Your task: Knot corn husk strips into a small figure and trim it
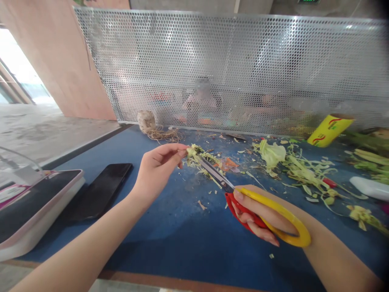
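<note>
My left hand [159, 166] pinches a small pale-green vegetable piece [192, 152] between thumb and fingertips, above the blue table. My right hand [258, 213] grips a pair of scissors [214, 171] with one yellow and one red handle; fingers pass through the loops. The blades point up and left, and their tips are at the vegetable piece. Whether they cut into it cannot be made out. Shredded green scraps [209, 156] lie behind the blades. To the right are a pale leaf [272, 154] and a heap of stringy trimmings [306, 172].
A black phone [105, 190] and a white-edged device with a cable [45, 202] lie at left. Twine [164, 134] trails from a whitish lump [146, 121]. A yellow tube [330, 129] stands tilted at back right, before a perforated metal screen [227, 73]. A white object [369, 187] lies at right.
</note>
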`<state>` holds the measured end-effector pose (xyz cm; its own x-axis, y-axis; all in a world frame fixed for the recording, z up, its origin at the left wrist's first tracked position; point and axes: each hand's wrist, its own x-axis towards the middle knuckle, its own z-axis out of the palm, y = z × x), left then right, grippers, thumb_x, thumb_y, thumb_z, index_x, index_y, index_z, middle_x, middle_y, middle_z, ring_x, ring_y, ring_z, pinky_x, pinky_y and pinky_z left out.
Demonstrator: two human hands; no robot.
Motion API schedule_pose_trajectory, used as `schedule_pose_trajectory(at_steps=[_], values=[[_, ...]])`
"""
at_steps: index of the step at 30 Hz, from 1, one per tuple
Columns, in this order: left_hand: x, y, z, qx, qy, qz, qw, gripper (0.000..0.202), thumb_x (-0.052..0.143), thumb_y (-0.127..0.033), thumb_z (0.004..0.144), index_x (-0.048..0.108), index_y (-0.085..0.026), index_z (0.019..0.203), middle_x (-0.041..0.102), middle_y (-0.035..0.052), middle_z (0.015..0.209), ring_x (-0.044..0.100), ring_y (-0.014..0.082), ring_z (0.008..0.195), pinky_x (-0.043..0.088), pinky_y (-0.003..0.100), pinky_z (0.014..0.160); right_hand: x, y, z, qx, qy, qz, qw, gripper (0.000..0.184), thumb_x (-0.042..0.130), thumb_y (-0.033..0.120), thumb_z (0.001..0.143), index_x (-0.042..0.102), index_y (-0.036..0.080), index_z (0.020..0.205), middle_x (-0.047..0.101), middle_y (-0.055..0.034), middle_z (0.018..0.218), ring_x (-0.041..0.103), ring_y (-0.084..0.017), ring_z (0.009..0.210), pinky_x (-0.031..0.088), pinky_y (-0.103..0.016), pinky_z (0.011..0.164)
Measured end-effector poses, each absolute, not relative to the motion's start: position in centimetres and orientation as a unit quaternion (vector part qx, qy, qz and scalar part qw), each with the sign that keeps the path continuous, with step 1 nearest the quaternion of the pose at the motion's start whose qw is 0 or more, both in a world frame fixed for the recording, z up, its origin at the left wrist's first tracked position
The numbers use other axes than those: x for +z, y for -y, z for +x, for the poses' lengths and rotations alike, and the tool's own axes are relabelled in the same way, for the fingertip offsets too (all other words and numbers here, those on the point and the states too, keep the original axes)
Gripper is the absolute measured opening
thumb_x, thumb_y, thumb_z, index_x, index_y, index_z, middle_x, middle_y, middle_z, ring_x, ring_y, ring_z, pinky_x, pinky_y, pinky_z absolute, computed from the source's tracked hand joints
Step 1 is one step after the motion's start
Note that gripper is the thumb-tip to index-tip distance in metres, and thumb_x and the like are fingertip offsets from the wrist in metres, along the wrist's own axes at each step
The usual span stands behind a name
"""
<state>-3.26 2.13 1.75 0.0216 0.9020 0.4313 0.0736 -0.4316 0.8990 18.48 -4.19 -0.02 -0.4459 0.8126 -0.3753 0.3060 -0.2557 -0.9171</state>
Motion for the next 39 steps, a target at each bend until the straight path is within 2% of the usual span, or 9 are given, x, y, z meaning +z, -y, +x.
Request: schedule_pose_trajectory(at_steps=[6,15,31,35,39], values=[[1.70,-2.25,-3.32,0.577,-0.402,0.622,0.345,0.009,0.063,-0.025,0.070,0.068,-0.020,0.076,0.062,0.0000,0.068,0.050,0.0096,0.054,0.043,0.022,0.055,0.18,4.24,18.40,0.643,0.562,-0.484,0.187,0.047,0.034,0.064,0.078,0.036,0.018,0.064,0.035,0.0097,0.040,0.033,-0.002,0.021,0.027,-0.012,0.022],[1.60,-2.15,-3.09,0.570,-0.395,0.626,0.357,0.007,0.064,-0.024,0.070,0.067,-0.020,0.074,0.061,-0.0009,0.064,0.051,0.0090,0.053,0.044,0.022,0.055,0.24,4.28,18.39,0.668,0.539,-0.479,0.185,0.048,0.037,0.065,0.075,0.038,0.018,0.066,0.036,0.0095,0.044,0.032,-0.001,0.024,0.033,-0.012,0.024],[1.83,-1.96,-3.04,0.570,-0.396,0.642,0.326,0.006,0.062,-0.022,0.071,0.067,-0.020,0.072,0.062,-0.0007,0.064,0.051,0.0095,0.052,0.044,0.022,0.055,0.45,4.43,18.39,0.656,0.542,-0.487,0.196,0.049,0.037,0.066,0.075,0.037,0.018,0.064,0.036,0.0096,0.043,0.030,0.000,0.021,0.025,-0.011,0.021],[1.79,-2.05,-3.14,0.569,-0.388,0.643,0.335,0.007,0.062,-0.022,0.071,0.067,-0.019,0.075,0.062,-0.0002,0.065,0.051,0.0090,0.053,0.045,0.021,0.055,0.04,4.12,18.63,0.669,0.520,-0.483,0.222,0.047,0.038,0.064,0.076,0.038,0.018,0.065,0.037,0.0094,0.047,0.031,0.000,0.022,0.028,-0.012,0.021],[2.11,-1.77,-3.06,0.582,-0.379,0.626,0.355,0.014,0.064,-0.022,0.070,0.065,-0.018,0.083,0.062,0.0003,0.067,0.057,0.0114,0.060,0.049,0.024,0.062,-0.21,3.91,18.98,0.682,0.486,-0.482,0.259,0.045,0.039,0.062,0.077,0.039,0.018,0.067,0.038,0.0091,0.050,0.031,0.000,0.025,0.031,-0.012,0.023]])
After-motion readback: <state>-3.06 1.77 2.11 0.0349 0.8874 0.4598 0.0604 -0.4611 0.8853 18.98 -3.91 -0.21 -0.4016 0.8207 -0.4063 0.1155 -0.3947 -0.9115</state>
